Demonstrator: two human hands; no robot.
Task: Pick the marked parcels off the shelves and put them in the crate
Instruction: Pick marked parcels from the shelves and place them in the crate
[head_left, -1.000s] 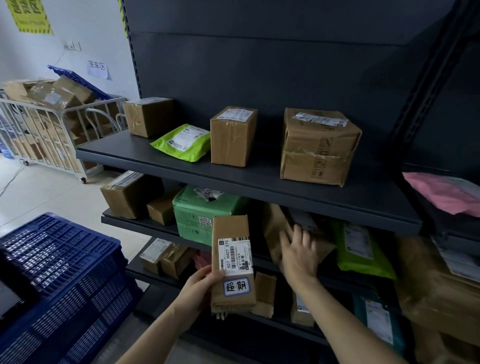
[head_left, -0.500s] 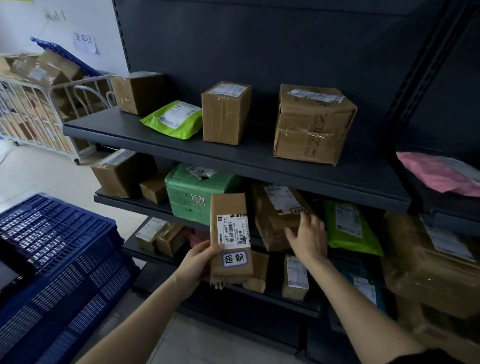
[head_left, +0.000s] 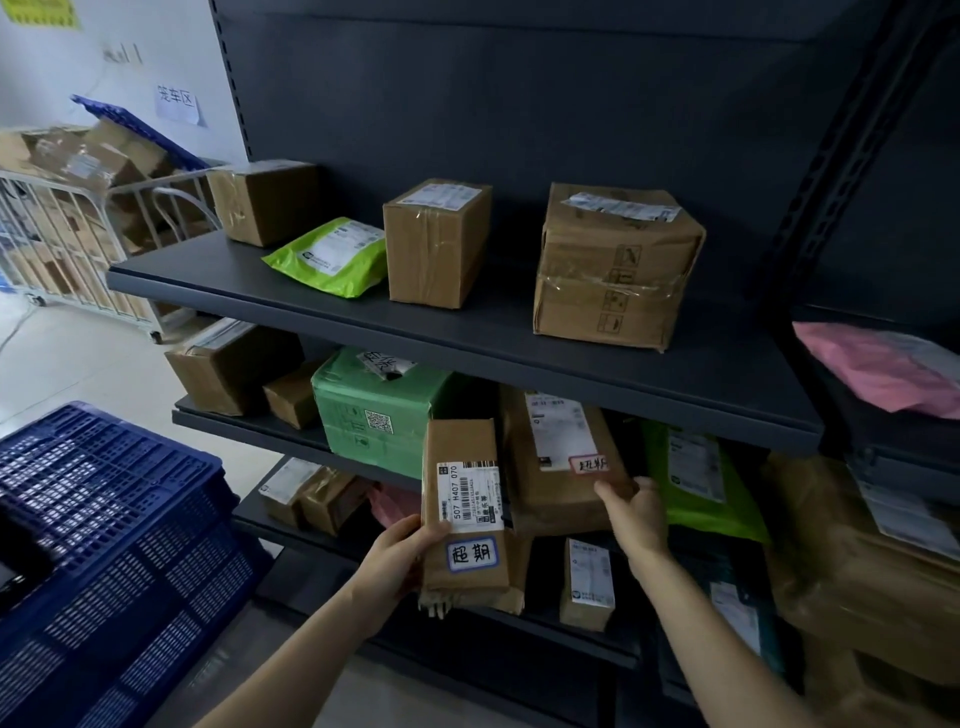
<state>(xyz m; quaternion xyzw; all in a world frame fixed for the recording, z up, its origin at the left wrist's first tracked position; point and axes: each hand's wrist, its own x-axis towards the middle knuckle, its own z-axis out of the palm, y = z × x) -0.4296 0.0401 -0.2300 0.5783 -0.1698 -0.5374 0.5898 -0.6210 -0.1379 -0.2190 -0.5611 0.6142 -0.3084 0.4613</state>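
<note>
My left hand (head_left: 397, 564) held a tall brown parcel (head_left: 465, 512) with a blue-bordered tag upright, in front of the middle shelf. My right hand (head_left: 631, 512) gripped the near corner of a second tagged brown parcel (head_left: 563, 462) on that shelf, wedged between a green box (head_left: 376, 408) and a green mailer (head_left: 698, 475). The blue crate (head_left: 104, 545) sat near left, clear of both hands

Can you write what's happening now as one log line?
left hand: holds marked parcel | right hand: grips second marked parcel | crate: waiting
</note>
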